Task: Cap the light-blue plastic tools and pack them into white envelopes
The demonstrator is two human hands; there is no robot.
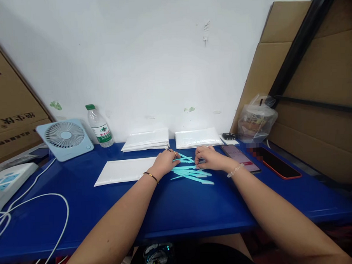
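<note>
Several light teal eyebrow razors (193,174) lie in a loose, crossed pile on the blue table (197,209). At the pile's upper left, my left hand (165,162) is closed, its thumb and fingers pinching the end of a razor. My right hand (210,158) comes in from the other side with its fingers curled down onto razor ends at the pile's right. Its fingertips are partly hidden. A white padded envelope (122,171) lies flat beside my left hand, its right end covered by that hand.
Two stacks of white envelopes, a left stack (147,140) and a right stack (198,137), rest against the wall. On the left are a fan (66,138), a water bottle (100,127) and a white cable (65,214). Two phones, one grey (241,159), one orange-edged (278,163), lie right, near a bagged cup (255,122).
</note>
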